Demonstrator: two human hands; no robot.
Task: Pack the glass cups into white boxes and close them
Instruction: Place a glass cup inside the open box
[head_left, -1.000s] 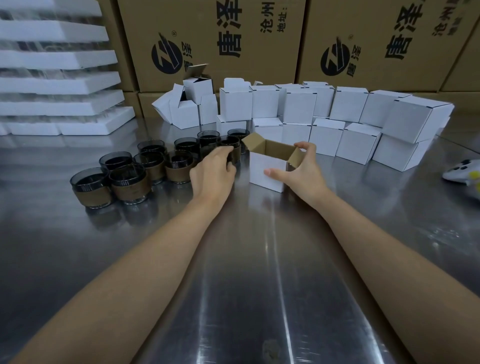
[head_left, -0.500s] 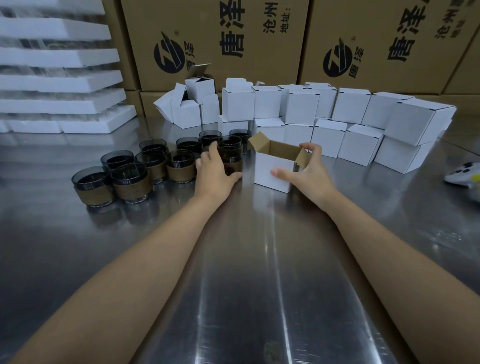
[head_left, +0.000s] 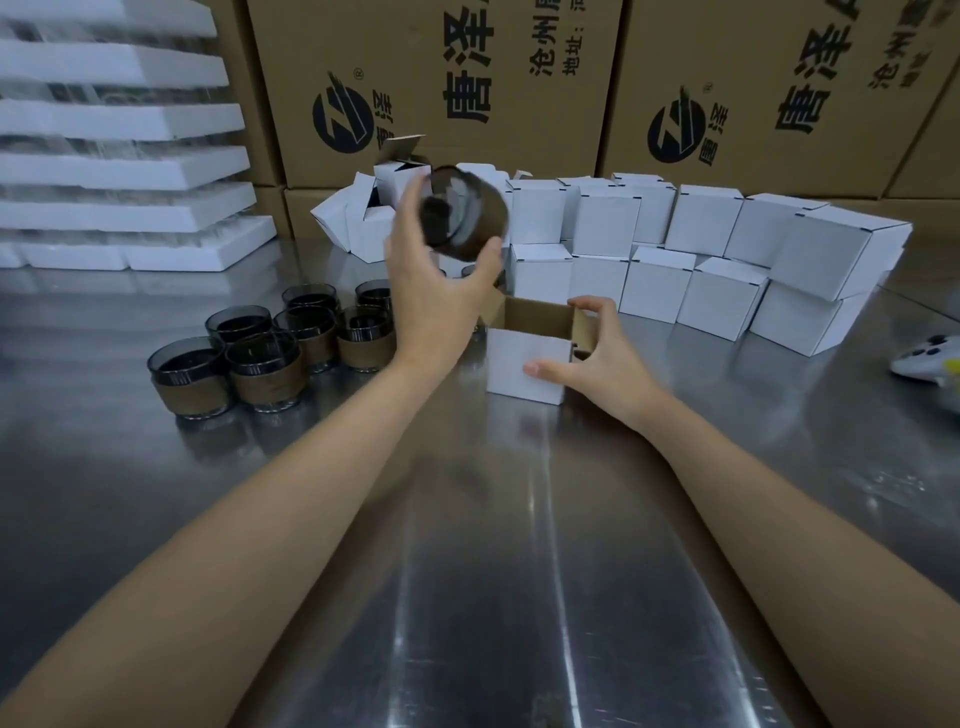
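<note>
Head view, looking down over two bare forearms onto a steel table.

Centre: one white box upright on the table, top flaps open, brown card inside, nothing visible in it. Right hand gripping this box, thumb against the near white face, fingers curled over the right-hand flap.

Left hand raised above and just left of the box, grasping a dark glass cup with a brown band, tilted and blurred, clear of the box opening.

Left of the arms: a cluster of matching cups, upright on the table, contents not discernible.

Behind: closed white boxes in a two-tier row, and open-flapped boxes at its left end, partly hidden by the raised hand and cup.

Further back: brown cartons with printed characters, and foam trays stacked at far left.

Right edge: a white and yellow object, cut off.
</note>
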